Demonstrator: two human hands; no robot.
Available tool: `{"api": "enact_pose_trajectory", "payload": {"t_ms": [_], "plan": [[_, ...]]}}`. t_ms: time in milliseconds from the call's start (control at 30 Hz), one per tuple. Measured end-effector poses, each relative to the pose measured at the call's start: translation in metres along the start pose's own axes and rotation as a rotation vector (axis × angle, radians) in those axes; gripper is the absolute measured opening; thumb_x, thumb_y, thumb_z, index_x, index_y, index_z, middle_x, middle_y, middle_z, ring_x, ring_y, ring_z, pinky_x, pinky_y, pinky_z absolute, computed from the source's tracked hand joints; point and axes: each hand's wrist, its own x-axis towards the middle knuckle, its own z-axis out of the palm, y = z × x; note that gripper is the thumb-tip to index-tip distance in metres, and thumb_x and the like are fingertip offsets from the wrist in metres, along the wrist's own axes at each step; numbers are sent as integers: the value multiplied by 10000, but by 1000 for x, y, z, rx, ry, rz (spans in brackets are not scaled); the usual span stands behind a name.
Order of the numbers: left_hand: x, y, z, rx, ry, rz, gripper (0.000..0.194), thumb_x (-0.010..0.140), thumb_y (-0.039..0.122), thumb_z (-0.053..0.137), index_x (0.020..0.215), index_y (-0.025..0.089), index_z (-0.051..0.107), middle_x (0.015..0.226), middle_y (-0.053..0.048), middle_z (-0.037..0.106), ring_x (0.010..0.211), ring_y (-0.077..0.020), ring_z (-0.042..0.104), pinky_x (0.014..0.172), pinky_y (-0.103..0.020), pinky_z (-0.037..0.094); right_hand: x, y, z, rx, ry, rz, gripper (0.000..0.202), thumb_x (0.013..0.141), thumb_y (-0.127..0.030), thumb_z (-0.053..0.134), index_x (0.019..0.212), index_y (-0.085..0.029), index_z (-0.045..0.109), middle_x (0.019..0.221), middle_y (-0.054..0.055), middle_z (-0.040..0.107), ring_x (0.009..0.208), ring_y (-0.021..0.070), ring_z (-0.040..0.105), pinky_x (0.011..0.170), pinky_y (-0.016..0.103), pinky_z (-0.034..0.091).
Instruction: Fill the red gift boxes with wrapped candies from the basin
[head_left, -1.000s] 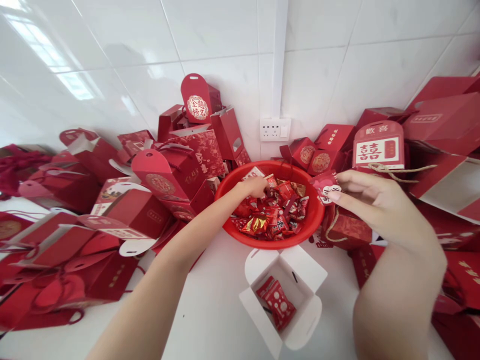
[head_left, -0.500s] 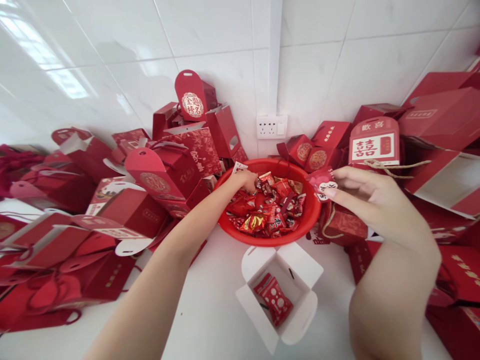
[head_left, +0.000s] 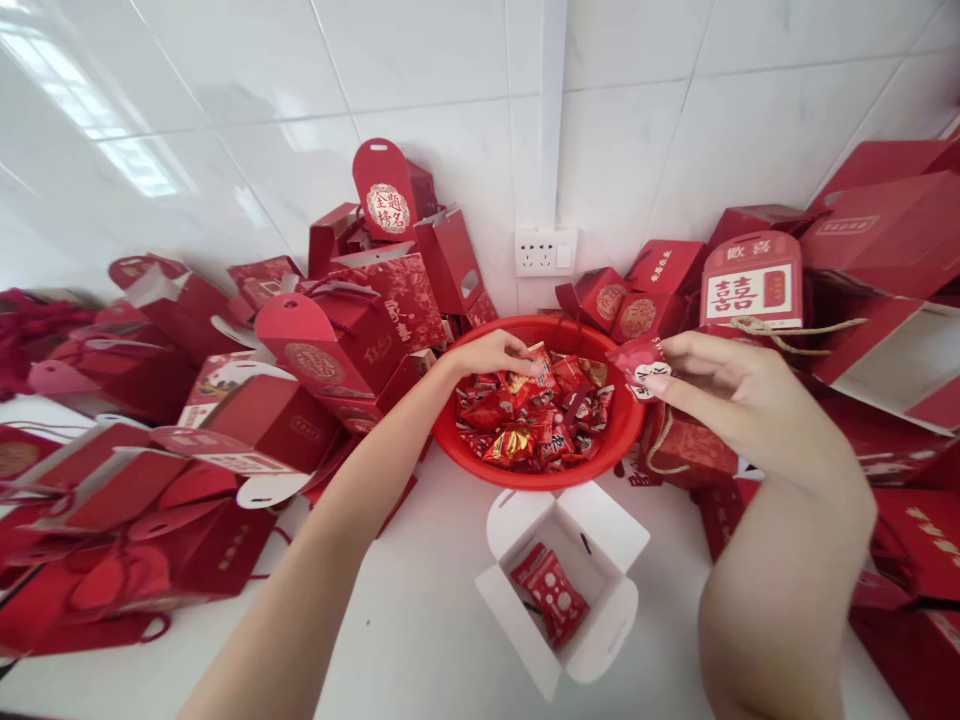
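My right hand (head_left: 731,395) pinches a red wrapped candy (head_left: 637,366) with a white round print, just over the right rim of a red plastic basket (head_left: 444,440). Inside the basket lie many wrapped candies (head_left: 555,435), mostly red, one shiny gold. My left hand (head_left: 491,355) reaches over the basket's back left part, its fingers closed on a red and orange candy wrapper (head_left: 541,368) at the top of the pile. In front of the basket stands an open white-lined box (head_left: 600,565), flaps spread, with red candy packets (head_left: 551,595) at its bottom.
Red gift boxes (head_left: 322,350) with cord handles are heaped on the left of the white table (head_left: 405,610). More red boxes (head_left: 877,240) are stacked on the right. Behind rises a white tiled wall (head_left: 442,60) with a socket (head_left: 545,252).
My left hand has shifted slightly right and up in the basket, now with a red and orange candy at its fingertips. My right hand keeps its candy in nearly the same place.
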Motion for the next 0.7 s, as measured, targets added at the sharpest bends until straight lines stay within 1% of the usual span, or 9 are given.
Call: {"api": "enact_pose_trajectory", "payload": {"t_ms": [67,100,167,233,333,433,533,600,700], "plan": [[0,2,2,102,-62,14,456,738,552,743,921,137,793,838,-41,752,758,-178,657,709,-259,481,0,-1,1,-6,-7,-1,189,832,-389,733,907,-216,719,917,38,780,849,233,739,797,355,623],[2,2,2,183,-51,9,421,787,512,715,972,143,795,902,-44,770,807,-183,675,749,-255,493,0,-1,1,-9,-9,6,193,834,-390,730,908,-212,721,919,42,780,850,234,739,794,352,622],[8,2,2,330,52,-20,334,899,374,604,1063,145,783,1030,-53,783,903,-186,696,825,-248,505,0,-2,1,-16,-3,22,194,838,-385,729,916,-208,722,926,45,780,852,233,738,792,342,620],[17,1,2,426,139,-59,334,921,202,512,1134,144,762,1125,-66,775,990,-186,701,893,-246,501,-1,-4,1,-20,5,28,186,840,-376,730,915,-206,720,920,43,779,848,230,739,787,332,618],[31,-4,4,526,138,-114,360,856,104,537,1135,146,760,1192,-97,758,1084,-215,689,969,-268,487,-2,-4,0,-15,1,23,179,843,-376,732,905,-208,719,908,39,780,841,230,744,787,331,622],[40,-9,7,628,112,-204,316,826,190,635,1110,137,765,1216,-148,741,1107,-276,686,970,-316,501,-3,-2,-1,-16,-2,11,186,846,-384,732,934,-220,728,945,40,785,875,238,750,819,347,627],[41,-12,6,704,71,-317,357,814,275,677,1132,135,760,1178,-179,747,1074,-317,701,922,-353,530,-3,-1,-3,-31,3,-3,184,847,-389,728,941,-231,733,960,42,787,878,248,753,804,359,633],[39,-13,2,735,12,-376,434,732,227,741,1163,179,758,1152,-150,764,1039,-311,716,886,-339,546,-2,0,-3,-31,8,-9,170,849,-381,723,923,-229,728,948,43,787,865,248,753,790,358,634],[34,-13,-5,764,-72,-428,637,579,118,806,1195,265,748,1145,-84,780,1021,-284,724,860,-298,556,-1,2,-2,-27,6,-22,151,848,-363,720,907,-224,723,925,41,784,843,238,751,778,346,633]]}}
